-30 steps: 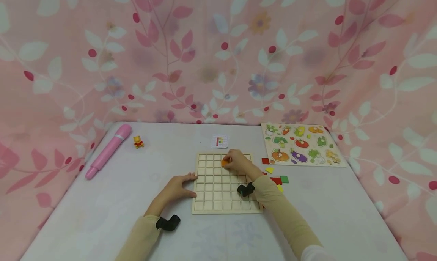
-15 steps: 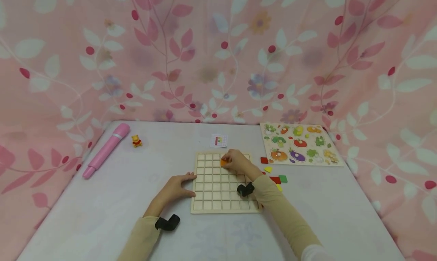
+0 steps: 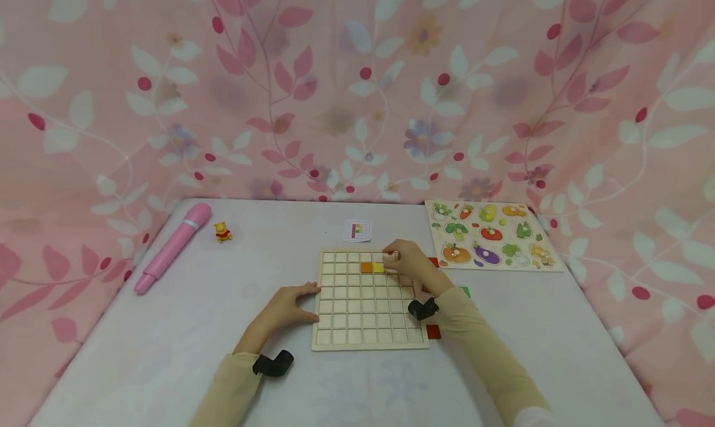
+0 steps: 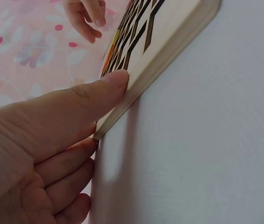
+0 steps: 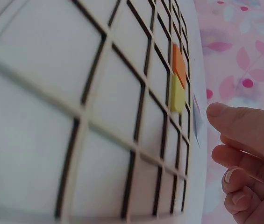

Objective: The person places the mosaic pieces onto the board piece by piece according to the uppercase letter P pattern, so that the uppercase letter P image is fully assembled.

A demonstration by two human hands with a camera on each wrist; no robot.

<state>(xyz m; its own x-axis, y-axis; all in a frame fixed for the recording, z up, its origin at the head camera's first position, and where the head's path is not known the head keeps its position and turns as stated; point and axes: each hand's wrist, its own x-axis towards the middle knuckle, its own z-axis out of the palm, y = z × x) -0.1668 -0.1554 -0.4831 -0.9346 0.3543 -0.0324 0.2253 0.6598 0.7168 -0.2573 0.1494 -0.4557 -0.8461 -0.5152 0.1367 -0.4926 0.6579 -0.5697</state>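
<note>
A pale wooden grid board (image 3: 339, 305) lies on the table. In one of its upper rows an orange square tile (image 3: 366, 267) sits beside a yellow tile (image 3: 378, 267), each in its own cell. My left hand (image 3: 286, 306) rests at the board's left edge, thumb on the rim (image 4: 117, 80) and fingers spread along the side. Over the board's upper right hovers my right hand (image 3: 412, 261), holding nothing. The right wrist view shows its fingers (image 5: 225, 112) loosely bent, apart from the tiles.
Right of the board lie red (image 3: 433, 332) and green (image 3: 465, 292) tiles, partly hidden by my right arm. A printed pattern card (image 3: 357, 231) lies behind the board. Further off are a vegetable puzzle (image 3: 491, 234), a bear figurine (image 3: 223, 232) and a pink stick (image 3: 173, 248).
My right hand has let go of the orange tile and moved right, uncovering the yellow tile beside it. The left hand stays at the board's edge.
</note>
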